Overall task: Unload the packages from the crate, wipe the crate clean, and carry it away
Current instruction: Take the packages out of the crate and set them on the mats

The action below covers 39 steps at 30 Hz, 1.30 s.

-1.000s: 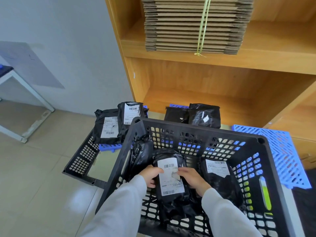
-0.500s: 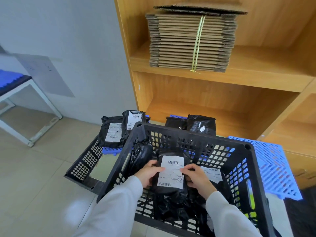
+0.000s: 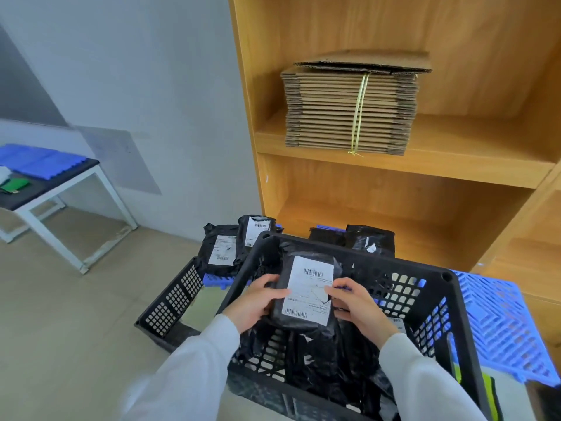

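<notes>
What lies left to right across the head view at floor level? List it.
White table → second crate → left hand → held package → right hand → blue pallet.

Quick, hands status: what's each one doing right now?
Left hand: grips the package over the crate.
Right hand: grips the same package.

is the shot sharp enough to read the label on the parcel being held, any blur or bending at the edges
Head view: barcodes on the held parcel show, but the print is too soft to read; both sleeves blur at the bottom edge; the shelf unit leans from wide-angle bending; light is soft and even, without glare.
</notes>
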Each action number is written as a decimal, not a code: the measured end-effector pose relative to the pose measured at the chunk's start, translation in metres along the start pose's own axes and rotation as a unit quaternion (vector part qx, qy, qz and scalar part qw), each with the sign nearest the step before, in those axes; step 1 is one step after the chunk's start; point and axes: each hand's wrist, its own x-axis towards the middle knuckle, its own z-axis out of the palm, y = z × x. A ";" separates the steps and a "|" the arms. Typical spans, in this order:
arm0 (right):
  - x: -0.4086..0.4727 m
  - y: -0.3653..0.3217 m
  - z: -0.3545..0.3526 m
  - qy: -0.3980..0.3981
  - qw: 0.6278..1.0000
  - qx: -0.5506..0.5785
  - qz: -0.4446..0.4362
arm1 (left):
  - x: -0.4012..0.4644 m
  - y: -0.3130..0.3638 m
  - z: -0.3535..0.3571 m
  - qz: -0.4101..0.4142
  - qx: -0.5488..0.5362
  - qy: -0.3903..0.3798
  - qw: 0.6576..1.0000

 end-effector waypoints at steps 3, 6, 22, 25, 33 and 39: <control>0.008 -0.014 0.017 -0.013 1.000 -0.012 -0.020 | -0.008 0.008 -0.017 0.019 -0.009 0.026 0.999; 0.020 -0.027 0.035 -0.022 0.999 -0.020 -0.035 | -0.015 0.018 -0.039 0.044 -0.022 0.054 0.997; 0.134 -0.096 0.134 0.111 0.970 -0.141 -0.166 | 0.042 0.052 -0.201 0.101 -0.138 0.156 0.973; 0.160 -0.105 0.152 0.116 0.942 -0.258 -0.178 | 0.061 0.051 -0.228 0.088 -0.150 0.166 0.971; 0.225 -0.091 0.193 0.091 0.862 -0.484 -0.116 | 0.125 0.043 -0.282 0.053 -0.145 0.194 0.969; 0.232 -0.078 0.210 0.172 0.756 -0.626 -0.088 | 0.176 0.038 -0.304 0.043 -0.127 0.216 0.967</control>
